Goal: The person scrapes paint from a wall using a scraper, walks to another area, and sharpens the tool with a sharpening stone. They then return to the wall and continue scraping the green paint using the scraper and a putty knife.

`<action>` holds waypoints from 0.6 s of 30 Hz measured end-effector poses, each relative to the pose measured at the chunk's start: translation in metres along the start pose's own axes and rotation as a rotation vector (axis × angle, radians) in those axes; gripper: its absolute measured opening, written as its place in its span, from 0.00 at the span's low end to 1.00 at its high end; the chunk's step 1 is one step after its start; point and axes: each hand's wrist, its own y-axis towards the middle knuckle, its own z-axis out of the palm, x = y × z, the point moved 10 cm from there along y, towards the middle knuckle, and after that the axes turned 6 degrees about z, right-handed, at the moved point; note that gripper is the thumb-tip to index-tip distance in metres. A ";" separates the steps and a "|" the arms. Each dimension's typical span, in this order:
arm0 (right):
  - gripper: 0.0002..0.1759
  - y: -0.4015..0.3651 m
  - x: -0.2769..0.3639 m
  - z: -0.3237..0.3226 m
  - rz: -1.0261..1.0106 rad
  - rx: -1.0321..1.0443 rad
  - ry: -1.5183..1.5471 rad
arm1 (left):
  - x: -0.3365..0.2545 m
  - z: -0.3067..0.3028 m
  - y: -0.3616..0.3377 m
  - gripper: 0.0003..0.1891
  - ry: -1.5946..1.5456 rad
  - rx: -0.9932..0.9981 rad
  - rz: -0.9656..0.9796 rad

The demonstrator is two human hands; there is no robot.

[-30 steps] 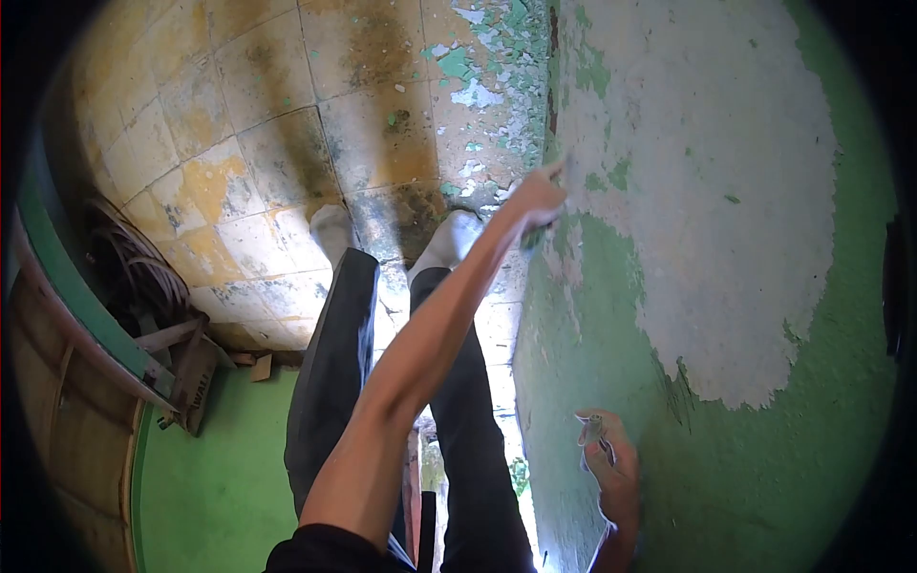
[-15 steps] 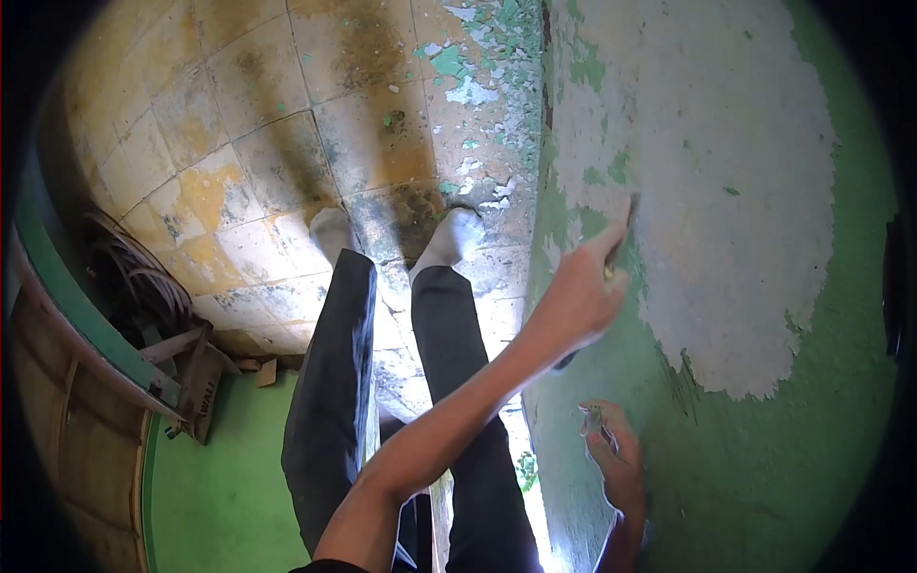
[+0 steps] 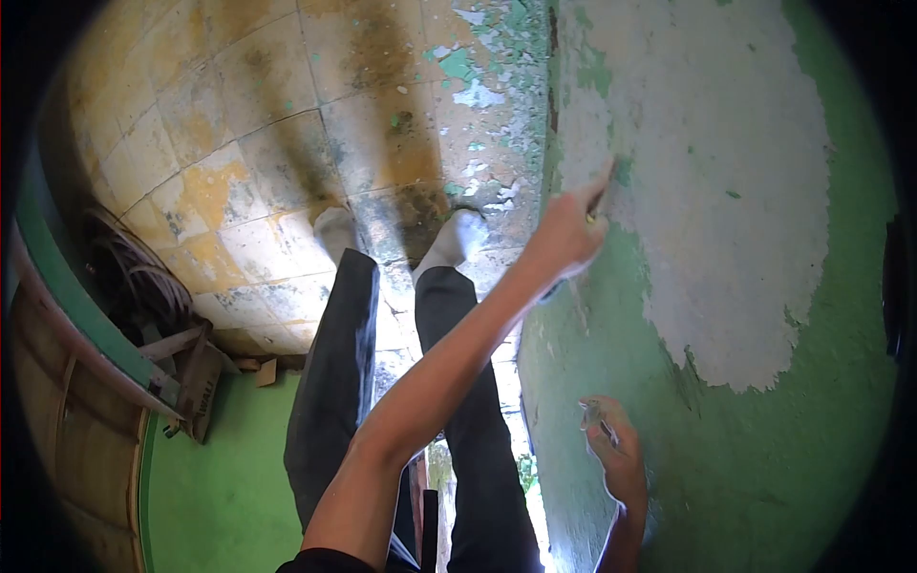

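My left hand (image 3: pixel 569 234) is closed around a slim scraper (image 3: pixel 597 201), mostly hidden by the fingers. Its dark rear end sticks out below the wrist. The index finger stretches along the tool to a leftover green paint patch (image 3: pixel 623 172) at the left border of the bare grey area (image 3: pixel 726 220) on the wall. Lower on the right, my right hand (image 3: pixel 616 447) is beside the green painted wall (image 3: pixel 707 458), fingers curled toward the thumb. I cannot tell what small greyish thing shows at its fingertips.
Paint flakes (image 3: pixel 478 95) litter the tiled floor (image 3: pixel 258 153) along the wall's foot. My feet (image 3: pixel 457 234) in light socks stand on the tiles. At left are a cardboard box (image 3: pixel 199 392), a coiled bundle (image 3: pixel 143 272) and a curved green-edged piece (image 3: pixel 86 325).
My left hand has moved up and to the left along the wall with the scraper, toward the leftover green patch. My right hand has hardly moved.
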 end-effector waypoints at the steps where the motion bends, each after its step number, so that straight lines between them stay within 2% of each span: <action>1: 0.21 0.000 0.000 -0.001 0.005 -0.008 0.011 | 0.002 0.006 0.001 0.41 -0.002 0.016 -0.021; 4: 0.20 -0.001 0.006 -0.005 0.002 -0.027 0.014 | 0.004 0.015 -0.028 0.40 0.026 0.092 -0.097; 8: 0.18 0.000 0.004 -0.004 -0.026 -0.024 -0.005 | 0.003 0.022 -0.040 0.40 0.056 0.045 0.011; 10: 0.16 0.000 0.002 -0.002 -0.051 -0.042 -0.028 | 0.006 0.005 -0.012 0.40 0.081 -0.024 0.088; 13: 0.14 0.003 -0.002 -0.003 0.028 -0.056 -0.047 | 0.002 -0.005 0.010 0.40 0.098 0.032 -0.097; 16: 0.13 -0.004 0.010 -0.005 0.064 -0.162 -0.028 | -0.004 0.023 -0.032 0.40 0.062 -0.008 -0.109; 18: 0.14 -0.011 0.018 -0.005 0.074 -0.186 -0.066 | -0.026 0.026 -0.051 0.41 0.111 -0.111 0.099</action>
